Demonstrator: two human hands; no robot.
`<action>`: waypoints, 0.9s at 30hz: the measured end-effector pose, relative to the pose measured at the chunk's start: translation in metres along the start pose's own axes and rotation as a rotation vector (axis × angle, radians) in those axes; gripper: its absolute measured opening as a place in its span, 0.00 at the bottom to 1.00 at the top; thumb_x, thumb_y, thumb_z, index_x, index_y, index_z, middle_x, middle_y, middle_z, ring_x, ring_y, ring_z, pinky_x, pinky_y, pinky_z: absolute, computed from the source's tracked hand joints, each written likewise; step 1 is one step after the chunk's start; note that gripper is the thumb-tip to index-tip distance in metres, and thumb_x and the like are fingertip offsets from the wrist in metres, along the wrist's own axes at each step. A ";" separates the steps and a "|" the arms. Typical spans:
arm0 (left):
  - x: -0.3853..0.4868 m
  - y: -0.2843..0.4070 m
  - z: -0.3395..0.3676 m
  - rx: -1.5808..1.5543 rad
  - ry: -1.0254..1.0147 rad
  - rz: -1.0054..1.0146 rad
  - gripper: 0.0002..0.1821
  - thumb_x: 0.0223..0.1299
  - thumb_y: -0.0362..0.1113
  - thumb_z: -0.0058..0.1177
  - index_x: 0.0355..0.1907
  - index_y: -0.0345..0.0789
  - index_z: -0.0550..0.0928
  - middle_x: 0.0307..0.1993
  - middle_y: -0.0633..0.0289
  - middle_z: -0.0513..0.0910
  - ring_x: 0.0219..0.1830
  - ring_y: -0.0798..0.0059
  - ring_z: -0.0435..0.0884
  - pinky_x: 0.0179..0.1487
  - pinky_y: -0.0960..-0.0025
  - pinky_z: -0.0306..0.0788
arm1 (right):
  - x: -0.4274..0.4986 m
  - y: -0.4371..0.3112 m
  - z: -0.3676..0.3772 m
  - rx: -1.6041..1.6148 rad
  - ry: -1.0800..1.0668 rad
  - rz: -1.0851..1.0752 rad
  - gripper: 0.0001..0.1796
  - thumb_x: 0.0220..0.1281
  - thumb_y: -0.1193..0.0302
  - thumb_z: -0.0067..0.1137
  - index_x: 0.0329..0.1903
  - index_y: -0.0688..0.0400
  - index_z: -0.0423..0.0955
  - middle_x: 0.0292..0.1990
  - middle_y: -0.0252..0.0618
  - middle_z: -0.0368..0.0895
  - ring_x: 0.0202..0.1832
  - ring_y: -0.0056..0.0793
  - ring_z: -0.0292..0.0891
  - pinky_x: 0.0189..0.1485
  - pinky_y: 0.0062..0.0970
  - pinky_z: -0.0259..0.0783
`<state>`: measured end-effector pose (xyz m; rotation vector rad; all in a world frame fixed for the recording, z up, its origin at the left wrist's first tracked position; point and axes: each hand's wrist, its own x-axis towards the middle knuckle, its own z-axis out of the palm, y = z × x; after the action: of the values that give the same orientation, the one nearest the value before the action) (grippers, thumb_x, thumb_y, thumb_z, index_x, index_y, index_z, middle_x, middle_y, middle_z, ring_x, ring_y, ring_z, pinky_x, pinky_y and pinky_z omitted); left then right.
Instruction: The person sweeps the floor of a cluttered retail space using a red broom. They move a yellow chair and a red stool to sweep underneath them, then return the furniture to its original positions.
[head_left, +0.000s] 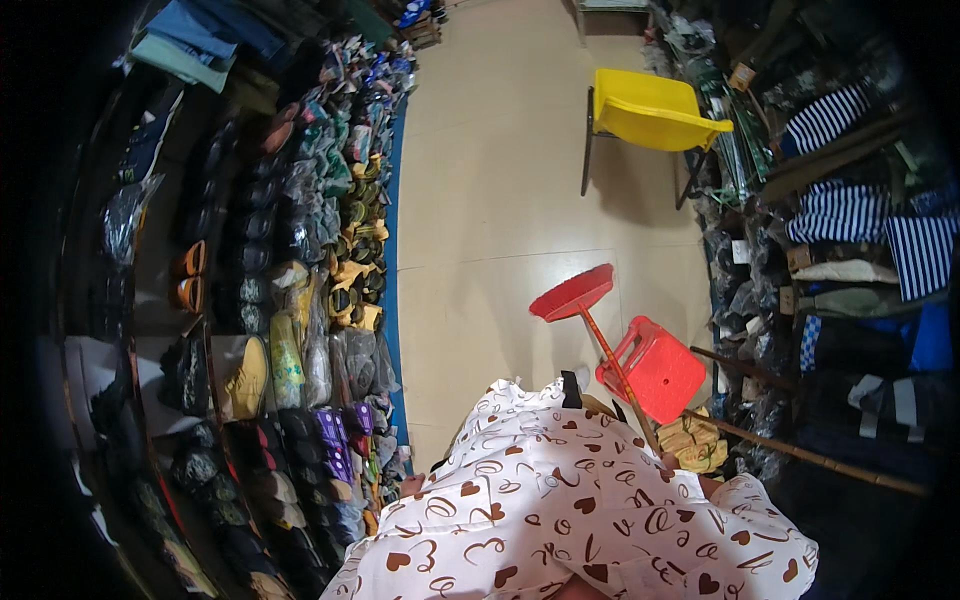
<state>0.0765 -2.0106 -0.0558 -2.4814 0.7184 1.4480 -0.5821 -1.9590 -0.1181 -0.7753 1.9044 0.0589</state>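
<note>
A push broom with a red bristle head (573, 292) is raised in front of me on the right. Its orange-brown handle (604, 347) slants back towards my body. At the handle's near end my right hand (669, 461) is wrapped around it, mostly covered by the apron. The handle passes in front of a red plastic stool (660, 370). My left hand (412, 485) hangs beside the apron's left edge, near the goods on the left. Only a small part of it shows, so its fingers cannot be made out. A white apron (540, 480) with brown hearts and lettering covers my front.
Shelves of shoes and bagged goods (300, 300) line the left side, edged by a blue strip (393, 247). A yellow chair (649, 109) stands ahead right. Striped clothing (840, 214) and wrapped goods fill the right. Wooden poles (810, 451) jut out there. Beige tile floor (487, 195) runs between.
</note>
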 end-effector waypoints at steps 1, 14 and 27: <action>-0.002 0.000 0.005 0.011 -0.017 0.015 0.11 0.50 0.42 0.46 0.26 0.36 0.76 0.22 0.59 0.78 0.25 0.69 0.77 0.26 0.65 0.69 | 0.006 -0.002 -0.001 -0.089 0.044 -0.016 0.26 0.53 0.52 0.43 0.24 0.67 0.72 0.22 0.56 0.74 0.29 0.48 0.74 0.32 0.41 0.66; 0.061 0.372 -0.026 -0.790 -0.056 0.319 0.05 0.54 0.36 0.44 0.26 0.38 0.69 0.17 0.68 0.68 0.14 0.83 0.63 0.15 0.80 0.59 | 0.110 -0.452 -0.152 -0.445 0.032 -0.476 0.24 0.53 0.55 0.50 0.23 0.69 0.71 0.16 0.52 0.73 0.20 0.45 0.74 0.21 0.38 0.69; 0.104 0.622 0.081 -2.172 -0.483 -0.580 0.12 0.58 0.40 0.39 0.40 0.35 0.63 0.33 0.48 0.71 0.33 0.56 0.71 0.33 0.51 0.68 | 0.067 -0.715 -0.188 -1.325 -0.519 -0.792 0.18 0.53 0.61 0.50 0.34 0.66 0.69 0.25 0.51 0.75 0.26 0.44 0.74 0.26 0.36 0.70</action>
<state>-0.2486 -2.5511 -0.1336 -1.8990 -2.6440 2.7247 -0.3661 -2.6266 0.1240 -2.0711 0.7649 0.9769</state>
